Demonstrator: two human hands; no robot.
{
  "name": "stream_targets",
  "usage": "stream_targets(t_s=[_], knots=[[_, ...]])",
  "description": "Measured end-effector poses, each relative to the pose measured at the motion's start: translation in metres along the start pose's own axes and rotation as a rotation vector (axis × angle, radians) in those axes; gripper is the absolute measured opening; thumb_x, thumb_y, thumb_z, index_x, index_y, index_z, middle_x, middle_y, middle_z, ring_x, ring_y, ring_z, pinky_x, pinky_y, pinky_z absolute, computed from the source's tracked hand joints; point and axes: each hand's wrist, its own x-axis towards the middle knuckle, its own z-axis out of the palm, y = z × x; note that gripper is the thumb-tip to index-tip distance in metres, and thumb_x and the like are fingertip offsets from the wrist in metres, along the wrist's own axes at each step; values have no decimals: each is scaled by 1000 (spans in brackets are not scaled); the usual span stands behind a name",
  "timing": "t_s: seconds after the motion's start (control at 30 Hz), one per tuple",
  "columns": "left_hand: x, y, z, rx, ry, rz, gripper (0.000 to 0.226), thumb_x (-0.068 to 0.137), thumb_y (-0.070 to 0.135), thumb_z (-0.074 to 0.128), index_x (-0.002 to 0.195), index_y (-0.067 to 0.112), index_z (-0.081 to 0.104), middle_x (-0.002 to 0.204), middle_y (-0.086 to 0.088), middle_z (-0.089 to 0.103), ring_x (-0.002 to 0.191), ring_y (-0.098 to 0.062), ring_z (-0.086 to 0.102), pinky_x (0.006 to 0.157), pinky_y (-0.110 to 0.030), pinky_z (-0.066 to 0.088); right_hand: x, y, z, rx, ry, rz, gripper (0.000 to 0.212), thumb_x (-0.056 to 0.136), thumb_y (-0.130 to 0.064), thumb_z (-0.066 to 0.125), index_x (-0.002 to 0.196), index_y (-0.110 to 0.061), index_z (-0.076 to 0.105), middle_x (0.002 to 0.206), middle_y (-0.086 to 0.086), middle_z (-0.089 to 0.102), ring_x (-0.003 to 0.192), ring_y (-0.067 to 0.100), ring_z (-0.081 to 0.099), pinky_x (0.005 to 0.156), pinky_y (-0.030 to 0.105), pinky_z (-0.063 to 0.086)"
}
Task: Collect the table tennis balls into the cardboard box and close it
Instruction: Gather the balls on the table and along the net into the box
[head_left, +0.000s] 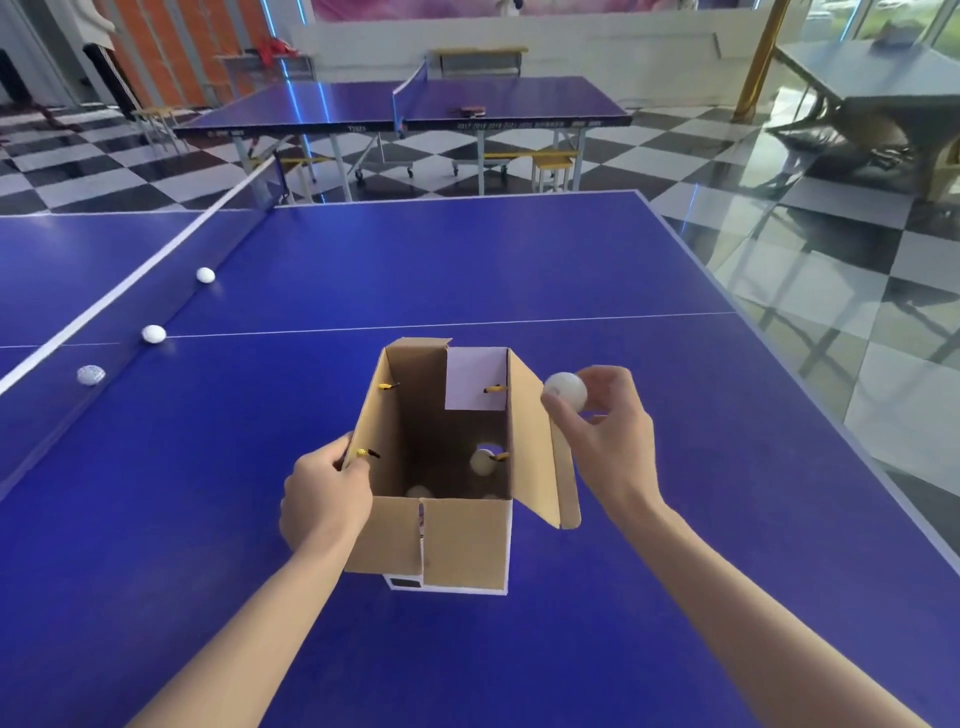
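An open cardboard box (462, 540) stands on the blue table tennis table (519, 270), flaps spread outward. Inside it lie a few white balls; one ball (482, 461) shows near the right wall. My left hand (324, 499) grips the box's left wall at the rim. My right hand (605, 436) pinches a white ball (566, 391) just right of the box's right flap, above the table. Three more white balls lie along the net at the left: a far ball (205, 275), a middle ball (154, 334) and a near ball (91, 374) behind the mesh.
The net (130, 280) runs diagonally across the left side. The table's right edge drops to a checkered floor (831, 291). A second blue table (415, 106) with a paddle stands further back, with yellow stools beneath it.
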Motion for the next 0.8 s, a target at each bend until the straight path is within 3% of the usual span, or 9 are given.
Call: stream_targets(t_s=[0.13,0.3,0.57,0.63,0.8], knots=[[0,1,0,3,-3,3,31,91,21,58,122,15,62,121,-5,65,102,-30,61,67,-35,48,-10,-29,34,-151,-223,-190,33,76,-44,69,97,-37,46,93,-21,58,89,-12,51,57,7,36],[-3,-1,-1,8,29,10,31,92,21,56,123,17,62,120,-3,65,103,-28,61,72,-36,50,-13,-26,65,-476,-450,-337,37,78,-48,66,106,-29,52,105,-8,63,96,8,50,85,21,32],[1,-9,-7,19,61,-7,30,92,21,55,121,19,63,115,-1,67,99,-26,61,73,-38,54,-17,-25,73,-530,-490,-426,43,83,-59,54,108,-26,63,109,-10,66,110,10,50,91,21,22],[3,-12,-9,26,75,-14,28,92,21,54,118,20,65,112,-1,68,96,-25,61,67,-32,48,-20,-27,73,-511,-487,-443,39,85,-57,53,103,-25,66,107,-9,67,108,10,51,92,21,23],[9,-20,-24,37,93,1,25,92,20,54,114,16,67,107,-3,70,93,-26,62,68,-36,51,-26,-34,79,-477,-489,-471,25,89,-43,55,99,-25,68,108,-8,66,110,9,49,96,22,28]])
